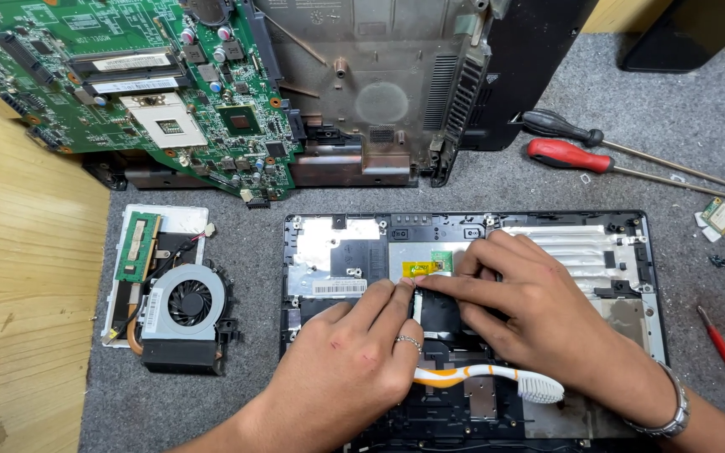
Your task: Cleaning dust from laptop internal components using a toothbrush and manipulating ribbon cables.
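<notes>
**Laptop stripped down, hands at work on the upturned top cover**

Head view: the teardown is judged well advanced. The green circuit board (127,84) is already out and is seen at 11 o'clock, propped over the bare bottom shell (379,92) at 12 o'clock. The cooling fan (185,304) with its copper pipe has been set aside at 9 o'clock, a memory stick (138,246) just above it on a white tray (179,220). What is left appears to be the top cover (631,252) itself, laid face down at the centre on the grey mat (648,109).

Its underside is shown as black plastic with silver foil patches, a white label and a small yellow-and-green flat cable end (426,266). That cable end is being pressed by both hands: the left hand (350,369), ring on one finger, is curled with fingertips pinched down just beside it; the right hand (539,315) lies flatter, forefinger stretched onto the same spot. Whether anything is truly gripped cannot be told. A white-and-orange toothbrush (505,379) rests on the cover at 6 o'clock, partly under the hands. Two screwdrivers (568,155) lie at 2 o'clock.
</notes>
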